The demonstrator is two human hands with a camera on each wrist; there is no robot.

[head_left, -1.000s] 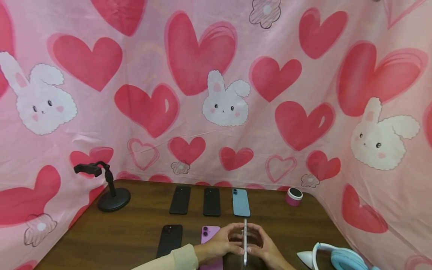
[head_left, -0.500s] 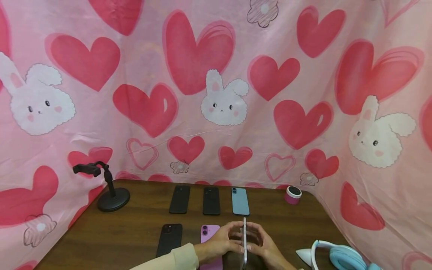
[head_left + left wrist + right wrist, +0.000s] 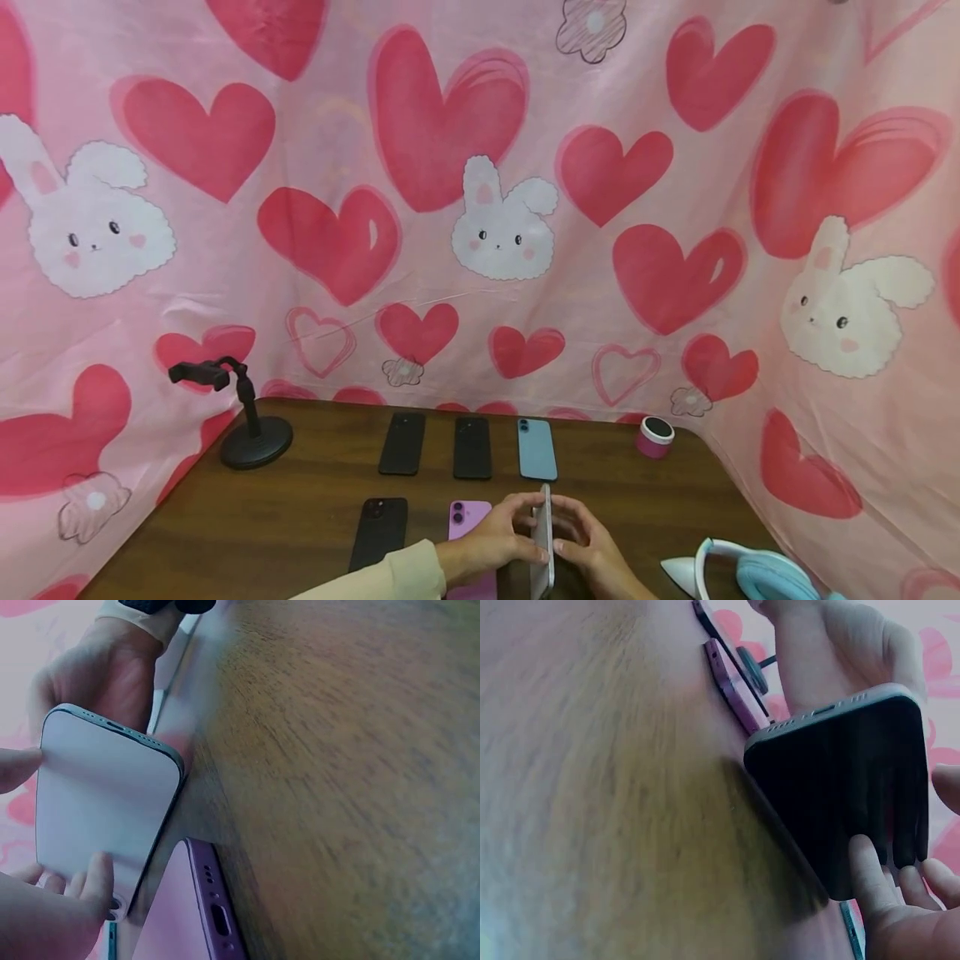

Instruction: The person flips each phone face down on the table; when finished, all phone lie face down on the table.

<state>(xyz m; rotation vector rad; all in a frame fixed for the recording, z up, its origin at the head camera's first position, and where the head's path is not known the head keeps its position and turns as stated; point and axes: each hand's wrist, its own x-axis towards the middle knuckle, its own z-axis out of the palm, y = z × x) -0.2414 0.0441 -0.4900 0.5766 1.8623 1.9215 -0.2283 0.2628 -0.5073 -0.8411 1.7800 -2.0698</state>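
Observation:
A smartphone [image 3: 542,550] with a pale back stands on its long side between my two hands, low over the table. My left hand [image 3: 491,542] grips it from the left, its thumb and fingers [image 3: 98,881] against the pale back near the camera lenses. From the other side my right hand [image 3: 596,554] holds it, fingertips at the dark screen [image 3: 832,795]. A lilac phone [image 3: 467,517] lies partly hidden beneath my left hand and wrist. Left of it is a black phone [image 3: 380,529], its lower end behind the sleeve [image 3: 401,571].
Two black phones [image 3: 402,444] and a light blue phone [image 3: 537,450] lie in a row farther back. A black stand [image 3: 255,442] is at the left, a pink-and-white round device [image 3: 655,437] at the back right, and blue headphones [image 3: 772,575] at the front right. Patterned cloth surrounds the table.
The held phone has turned slightly, from edge-on to showing a strip of its pale left face. Both hands stay round it in nearly the same place.

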